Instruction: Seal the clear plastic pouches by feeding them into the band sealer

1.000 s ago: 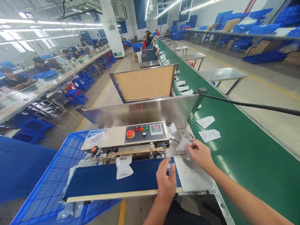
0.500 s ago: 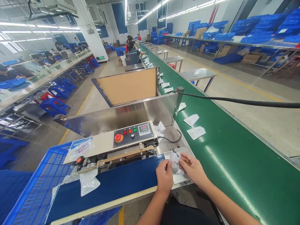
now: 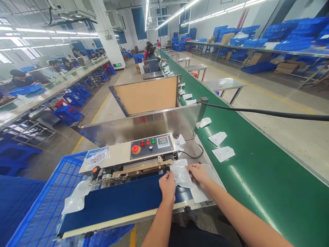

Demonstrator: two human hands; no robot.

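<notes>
Between my two hands is a white plastic pouch (image 3: 182,174), its upper edge at the right end of the band sealer (image 3: 125,149). My left hand (image 3: 167,187) pinches the pouch's left side over the blue conveyor belt (image 3: 123,202). On the opposite side, the fingers of my right hand (image 3: 199,174) are closed on the pouch's right edge. Another pouch (image 3: 77,198) lies at the belt's far left end, partly over its edge. What the held pouch contains cannot be made out.
A green conveyor (image 3: 246,157) runs along the right with several white pouches (image 3: 223,154) on its near side. A blue crate (image 3: 33,209) stands below the sealer's left end. A black cable (image 3: 269,112) crosses above the green conveyor. A seated person (image 3: 153,61) works farther back.
Both hands have moved left with the pouch, from the white plate to the sealer's right end. The other pouch has travelled left along the blue belt to its end.
</notes>
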